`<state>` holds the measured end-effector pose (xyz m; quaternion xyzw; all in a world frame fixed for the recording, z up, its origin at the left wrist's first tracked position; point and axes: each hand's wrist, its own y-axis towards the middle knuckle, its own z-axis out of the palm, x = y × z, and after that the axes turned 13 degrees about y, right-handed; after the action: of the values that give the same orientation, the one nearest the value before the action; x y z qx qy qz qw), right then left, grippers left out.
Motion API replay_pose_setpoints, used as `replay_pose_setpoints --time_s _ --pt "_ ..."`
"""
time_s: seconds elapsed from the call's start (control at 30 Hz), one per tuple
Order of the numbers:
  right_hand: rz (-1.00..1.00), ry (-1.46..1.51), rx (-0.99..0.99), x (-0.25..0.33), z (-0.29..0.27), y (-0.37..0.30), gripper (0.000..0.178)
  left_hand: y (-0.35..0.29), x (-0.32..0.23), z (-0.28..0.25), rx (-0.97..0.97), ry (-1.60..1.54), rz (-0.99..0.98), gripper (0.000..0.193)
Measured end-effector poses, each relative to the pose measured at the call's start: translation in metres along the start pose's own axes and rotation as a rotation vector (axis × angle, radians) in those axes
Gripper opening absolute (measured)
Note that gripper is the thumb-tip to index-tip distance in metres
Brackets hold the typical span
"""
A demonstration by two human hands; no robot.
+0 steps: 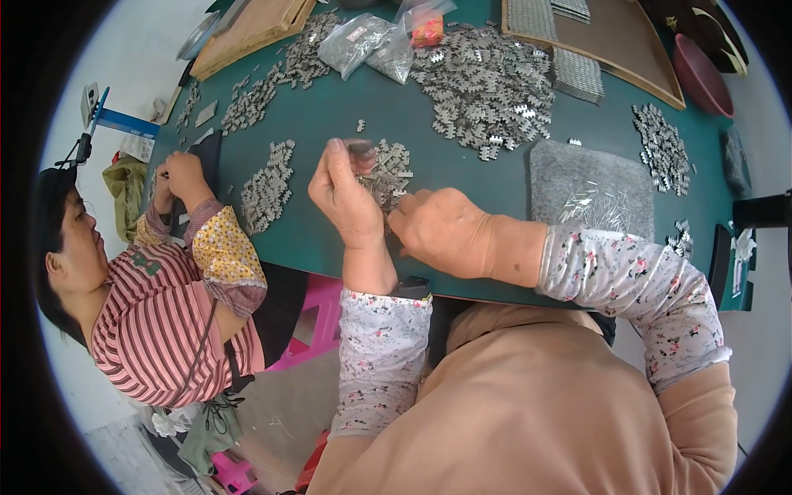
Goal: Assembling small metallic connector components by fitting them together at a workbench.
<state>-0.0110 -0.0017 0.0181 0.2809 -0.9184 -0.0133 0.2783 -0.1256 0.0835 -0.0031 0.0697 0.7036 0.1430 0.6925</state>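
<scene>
Close between the 2 hands, we see a small pile of metal links (393, 165) on the green tabletop (478, 183), just beyond the right hand's fingers and right beside the left hand's curled fingers. We judge that it sits there so that single pieces come within easy reach of both hands. The left hand (346, 190) is raised on edge and partly open, its fingers bent in toward the pile; we cannot tell whether they have hold of a link. The right hand (441, 227) comes in low from the other side, its fingers drawn together near the left palm, perhaps to work on something small, though its fingertips are too hidden for us to say what, if anything, they grip. To the right lies a grey felt pad (557, 175) with thin metal pins (596, 206) scattered over it; we suppose the soft cloth stops them rolling. Farther out, we find a large heap of links (487, 91), 1 wooden tray (619, 37) and, at the left, a co-worker (169, 322) seated at the same tabletop.
</scene>
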Motion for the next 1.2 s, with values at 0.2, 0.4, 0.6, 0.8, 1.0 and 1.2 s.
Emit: replay_pose_setpoints --time_s 0.2,0.4,0.6,0.8,1.0,1.2 --pt "-0.048 -0.146 0.093 0.004 -0.009 -0.001 0.024 -0.001 0.0 -0.001 -0.01 0.038 0.005 0.036" --pt "0.127 0.035 0.084 -0.006 -0.014 -0.014 0.024 -0.008 -0.011 0.006 0.049 0.1 0.049 0.035" --pt "0.273 0.058 0.06 -0.026 -0.032 -0.038 0.02 -0.019 -0.034 0.028 0.259 0.014 -0.097 0.019" --pt "0.457 0.516 -0.365 -0.054 -0.087 -0.073 0.016 -0.034 -0.052 0.07 0.644 0.106 -0.227 0.028" --pt "0.569 0.947 -0.575 -0.073 -0.087 -0.102 0.01 -0.047 -0.048 0.108 0.877 -0.191 -0.404 0.024" --pt "0.417 0.154 -0.566 -0.09 -0.093 -0.136 0.015 -0.047 -0.023 0.121 0.809 -0.165 -0.409 0.016"
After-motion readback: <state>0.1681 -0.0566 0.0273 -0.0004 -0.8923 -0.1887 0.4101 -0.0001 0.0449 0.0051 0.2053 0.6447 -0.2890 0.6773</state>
